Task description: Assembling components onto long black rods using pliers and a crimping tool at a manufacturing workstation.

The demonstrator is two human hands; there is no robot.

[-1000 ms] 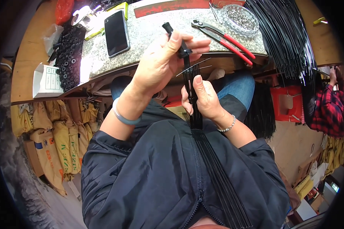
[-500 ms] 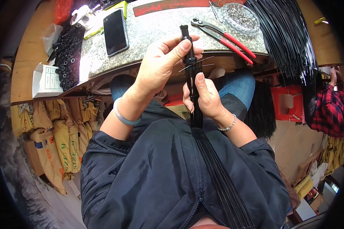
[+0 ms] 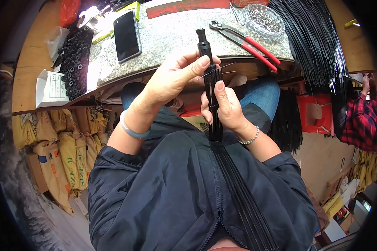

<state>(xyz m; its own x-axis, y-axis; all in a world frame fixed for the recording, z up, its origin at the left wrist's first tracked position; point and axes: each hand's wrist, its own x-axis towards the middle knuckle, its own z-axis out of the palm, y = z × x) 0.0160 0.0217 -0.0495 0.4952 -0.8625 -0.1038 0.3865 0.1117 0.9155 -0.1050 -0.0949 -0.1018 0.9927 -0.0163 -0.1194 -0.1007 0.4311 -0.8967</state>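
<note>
An umbrella frame (image 3: 204,47) stands nearly upright in front of my body: a black tubular top above a bundle of long black ribs (image 3: 241,186) that trails down over my jacket. My left hand (image 3: 181,77) is closed around the frame just below its black top, thumb laid along the near side. Lower down, my right hand (image 3: 227,105) grips the ribs, thumb pointing up. Thin wires (image 3: 227,72) stick out sideways between the two hands. The fingers behind the frame are partly hidden.
On the speckled tabletop lie red-handled pincers (image 3: 246,44), a phone (image 3: 127,37) and a glass dish (image 3: 264,21) of small metal parts. Small black notched pieces (image 3: 74,69) cover the left edge by a white box (image 3: 51,88). More black ribs (image 3: 312,39) hang at the right.
My left hand has slid down the frame, nearer my right hand, uncovering more of the black top. My right hand has stayed in place.
</note>
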